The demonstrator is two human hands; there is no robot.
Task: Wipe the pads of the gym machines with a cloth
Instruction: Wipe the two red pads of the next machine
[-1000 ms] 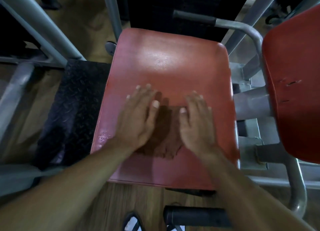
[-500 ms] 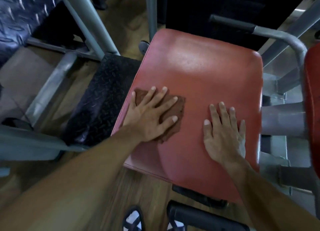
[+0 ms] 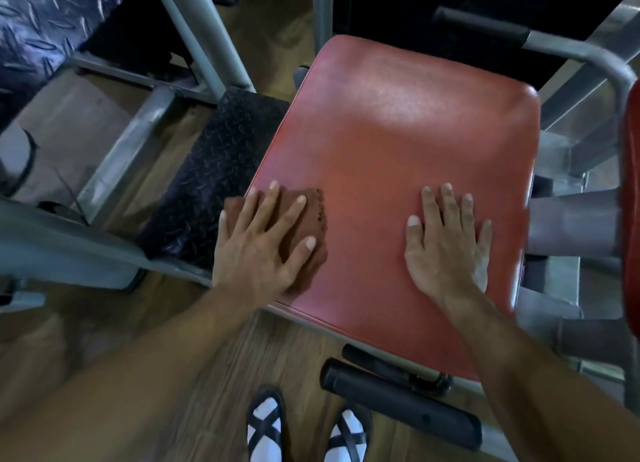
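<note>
Head view: cloth (image 3: 308, 215) now at the seat pad (image 3: 398, 142) left edge, slid over from its middle under our flat left hand (image 3: 258, 246); right hand (image 3: 446, 243) splayed flat, empty, bracing. Far half looks unwiped.

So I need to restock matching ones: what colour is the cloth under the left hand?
Reddish-brown cloth, close to the pad's red; the head view shows it.

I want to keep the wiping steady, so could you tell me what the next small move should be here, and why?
Probably sweep the left hand with the brown cloth rightward across the red pad. The cloth lies flat under that hand at the pad's left edge, partly overhanging it, and the right hand rests flat and bare further right, so most of the pad lies on that side.
</note>
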